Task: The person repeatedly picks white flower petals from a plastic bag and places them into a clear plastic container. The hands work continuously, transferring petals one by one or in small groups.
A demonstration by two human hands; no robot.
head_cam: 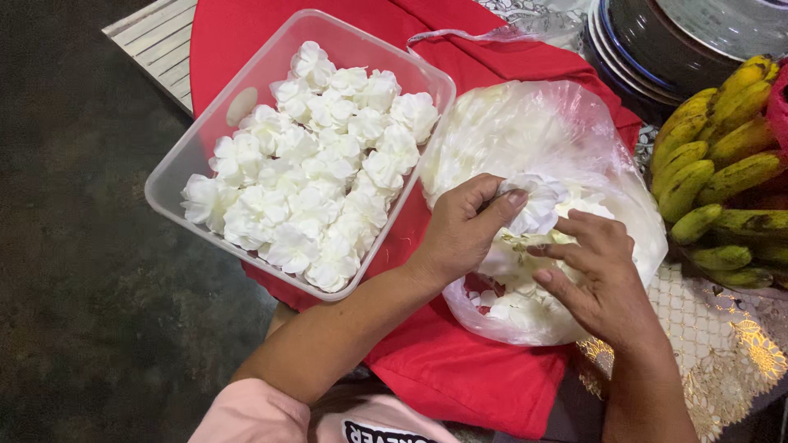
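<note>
At the left edge of the red cloth (460,369) we see a clear plastic tub (176,176), filled with folded white flowers (316,176) packed close together. Just beside the tub's right wall, our left hand (460,234) reaches into the open mouth of a clear plastic bag (533,131), thumb and fingers pinched on a white flower (538,205) at the top of the loose white petals (513,308) inside. Our right hand (595,275) sits just to the right, fingers curled and slightly apart, tips touching the petals beside that same flower; we cannot tell whether it grips anything. Near the right edge of the table lies a bunch of bananas (722,176), with stacked bowls (657,41) at the far right corner.
</note>
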